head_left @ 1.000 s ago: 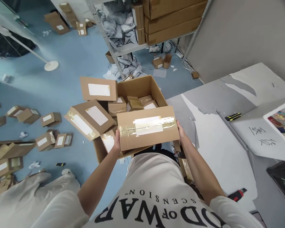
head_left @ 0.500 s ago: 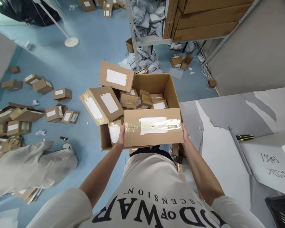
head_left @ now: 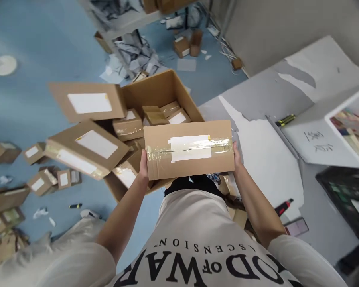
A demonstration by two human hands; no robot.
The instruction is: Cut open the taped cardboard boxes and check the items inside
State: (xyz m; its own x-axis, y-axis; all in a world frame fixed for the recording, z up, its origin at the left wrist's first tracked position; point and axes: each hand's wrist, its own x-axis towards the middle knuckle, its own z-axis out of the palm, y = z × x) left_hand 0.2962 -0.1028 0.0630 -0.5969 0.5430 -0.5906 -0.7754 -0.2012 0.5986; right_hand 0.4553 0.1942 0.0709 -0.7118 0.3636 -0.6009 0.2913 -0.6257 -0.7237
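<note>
Above the big open carton (head_left: 167, 89), chest-high, sits a sealed cardboard parcel (head_left: 189, 149), held level, long side across the view. Left hand (head_left: 143, 167) clamps its left end, right hand (head_left: 237, 157) clamps the right end; fingers wrap under or behind the box, mostly hidden, so only thumbs and the backs of the hands show. Parcel top has a white label (head_left: 190, 147) with clear tape running over it along the length. Open carton stands on the blue floor (head_left: 42, 52), flaps up, and is roughly filled with small taped parcels (head_left: 128, 127), several with white labels, lying at mixed angles. Two larger flat boxes overhang its left side: one (head_left: 88, 103) with a white label near the far left corner, one (head_left: 86, 149) tilted, nearer, with a label and tape along its edge. More small parcels (head_left: 38, 181) lie scattered over the floor at left, plus paper scraps. Right of the carton is a grey worktable (head_left: 266, 151) with torn white covering; on it a yellow-black utility knife (head_left: 284, 119) well away from the hands, a white sheet with handwritten characters (head_left: 317, 141), and a red-black cutter (head_left: 283, 207) near the table's near edge, with a phone (head_left: 296, 227) just beside it. Black crate (head_left: 344, 191) at far right, contents unclear. Metal shelving (head_left: 128, 24) at top holds grey poly mailers; blurred.
</note>
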